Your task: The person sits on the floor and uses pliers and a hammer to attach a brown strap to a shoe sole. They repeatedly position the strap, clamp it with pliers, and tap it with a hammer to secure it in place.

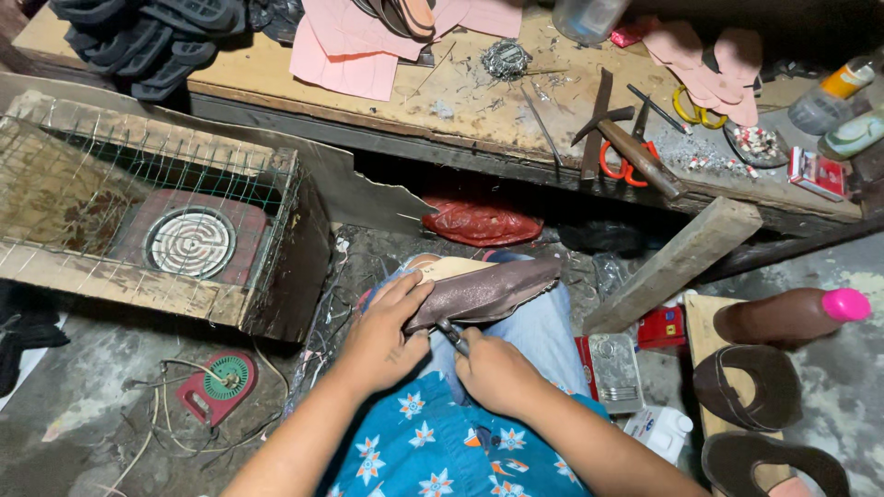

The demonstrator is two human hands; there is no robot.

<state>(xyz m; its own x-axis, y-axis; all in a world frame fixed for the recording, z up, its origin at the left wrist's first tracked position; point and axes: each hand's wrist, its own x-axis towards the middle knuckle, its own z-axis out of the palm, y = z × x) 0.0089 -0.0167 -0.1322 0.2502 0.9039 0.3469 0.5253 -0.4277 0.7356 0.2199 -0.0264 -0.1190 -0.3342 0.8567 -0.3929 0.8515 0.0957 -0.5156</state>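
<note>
Brown shoe upper lies lengthwise left-right on lap; left hand clamps it, right hand pinches probably pliers.

tool: mostly hidden inside right hand, kind unclear | shoe upper: near edge covered by left hand | bottle: cut by top edge (blurred also) | brown sole: cut by bottom edge

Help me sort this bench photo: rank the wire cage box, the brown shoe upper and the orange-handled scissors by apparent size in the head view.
1. wire cage box
2. brown shoe upper, nearer the camera
3. orange-handled scissors
</note>
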